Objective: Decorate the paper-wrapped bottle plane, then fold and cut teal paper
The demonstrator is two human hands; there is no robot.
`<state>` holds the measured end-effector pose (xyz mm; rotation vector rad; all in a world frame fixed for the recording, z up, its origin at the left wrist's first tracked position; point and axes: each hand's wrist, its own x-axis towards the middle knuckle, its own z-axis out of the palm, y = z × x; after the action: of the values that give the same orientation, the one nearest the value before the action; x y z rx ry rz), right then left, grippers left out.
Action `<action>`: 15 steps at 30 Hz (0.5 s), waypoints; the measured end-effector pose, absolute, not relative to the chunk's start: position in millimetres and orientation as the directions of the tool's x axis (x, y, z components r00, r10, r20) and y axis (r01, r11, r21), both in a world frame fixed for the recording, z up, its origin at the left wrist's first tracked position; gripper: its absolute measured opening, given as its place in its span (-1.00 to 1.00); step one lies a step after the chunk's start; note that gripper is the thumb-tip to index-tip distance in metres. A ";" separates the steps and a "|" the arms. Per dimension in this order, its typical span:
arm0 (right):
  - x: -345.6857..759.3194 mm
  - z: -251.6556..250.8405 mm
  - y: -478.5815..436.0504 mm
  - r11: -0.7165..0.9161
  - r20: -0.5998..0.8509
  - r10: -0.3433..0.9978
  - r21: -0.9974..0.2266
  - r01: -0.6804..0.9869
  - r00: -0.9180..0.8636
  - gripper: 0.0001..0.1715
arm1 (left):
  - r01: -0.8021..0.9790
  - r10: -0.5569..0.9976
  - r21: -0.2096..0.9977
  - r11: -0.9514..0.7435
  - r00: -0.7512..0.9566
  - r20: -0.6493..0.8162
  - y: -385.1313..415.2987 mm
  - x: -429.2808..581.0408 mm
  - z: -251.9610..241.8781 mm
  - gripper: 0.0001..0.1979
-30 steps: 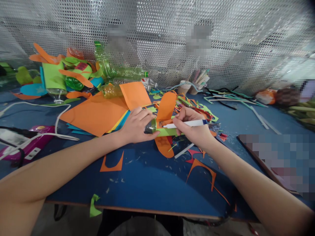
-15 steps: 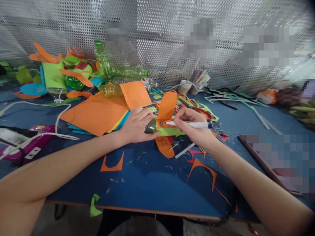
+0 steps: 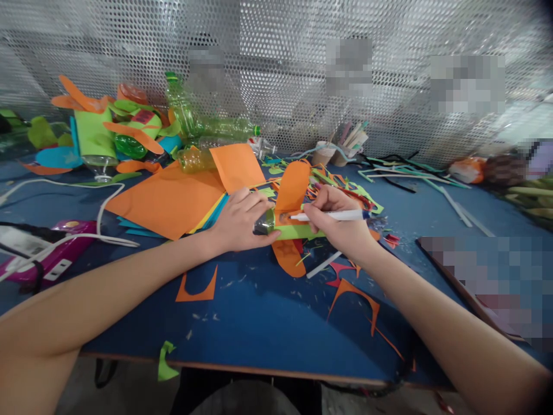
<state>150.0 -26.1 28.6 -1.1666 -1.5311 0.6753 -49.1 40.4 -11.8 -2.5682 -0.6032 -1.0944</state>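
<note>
My left hand (image 3: 239, 222) is closed round the neck end of a plastic bottle (image 3: 291, 229) that lies on its side, wrapped in lime-green paper with orange paper wings (image 3: 294, 187) stuck to it. My right hand (image 3: 339, 222) pinches a white marker pen (image 3: 332, 216) with a blue end cap. The pen's tip touches the orange patch on the bottle, just right of my left fingers. Both hands rest low over the blue table (image 3: 259, 317).
Orange paper sheets (image 3: 173, 196) lie at the left. Behind them stand finished paper-covered bottles (image 3: 97, 135) and green bottles (image 3: 224, 127). A pink glue gun (image 3: 56, 251) with white cable sits far left. Paper scraps (image 3: 358, 300), strips and a cup of pens (image 3: 341, 147) lie around. A perforated metal screen closes the back.
The pen's rear end dipped and swung out to the right, then came back up; the tip stays on the orange patch. My left hand has kept still.
</note>
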 end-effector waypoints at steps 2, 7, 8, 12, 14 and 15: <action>150.3 28.1 -25.8 0.363 0.390 0.921 -0.873 0.326 0.019 -0.68 | 0.483 0.271 -0.092 -0.871 0.627 0.730 40.2 -49.2 -12.1 -0.54; 152.1 26.4 -24.7 0.390 0.421 0.907 -0.857 0.337 0.021 -0.69 | 0.482 0.276 -0.081 -0.872 0.623 0.732 41.1 -49.2 -13.7 -0.53; 152.3 26.1 -24.5 0.389 0.419 0.908 -0.857 0.338 0.018 -0.69 | 0.482 0.276 -0.079 -0.873 0.622 0.733 41.4 -49.2 -14.0 -0.53; 151.6 26.2 -24.9 0.384 0.413 0.911 -0.859 0.338 0.014 -0.71 | 0.481 0.274 -0.086 -0.873 0.627 0.729 42.0 -49.4 -14.0 -0.53; 150.9 26.9 -25.5 0.391 0.425 0.905 -0.854 0.344 0.024 -0.71 | 0.478 0.268 -0.089 -0.874 0.626 0.733 42.0 -49.4 -13.6 -0.53; 150.7 27.3 -25.7 0.393 0.428 0.903 -0.852 0.345 0.029 -0.71 | 0.476 0.264 -0.090 -0.875 0.623 0.736 42.0 -49.4 -13.5 -0.53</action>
<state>150.7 -25.7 27.3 -1.1552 -1.5402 0.6295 -49.4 42.0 -13.5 -2.5718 -0.6006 -1.1012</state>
